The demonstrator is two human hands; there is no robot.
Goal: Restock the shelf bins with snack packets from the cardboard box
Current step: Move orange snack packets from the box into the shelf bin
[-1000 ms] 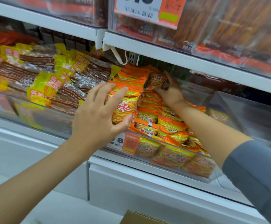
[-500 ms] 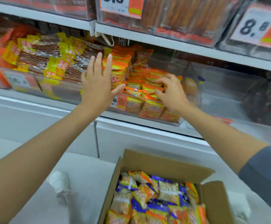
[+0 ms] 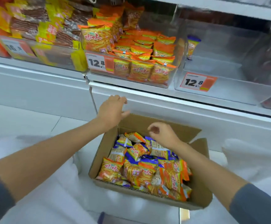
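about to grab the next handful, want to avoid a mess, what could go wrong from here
1. The orange-packet bin is already heaped, with a tall stack at its left standing above the rim; more packets may slide out.
2. The cardboard box mixes orange and blue-edged packets, so a fast grab by the right hand could put blue ones in the wrong bin.
3. The near-empty bin beside it holds one blue-topped packet, likely their place.

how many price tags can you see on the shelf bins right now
3: a 12.8 tag on the orange-packet bin, another 12.8 tag on the nearly empty bin to its right, and a blurred tag at far left. Others may be out of frame.
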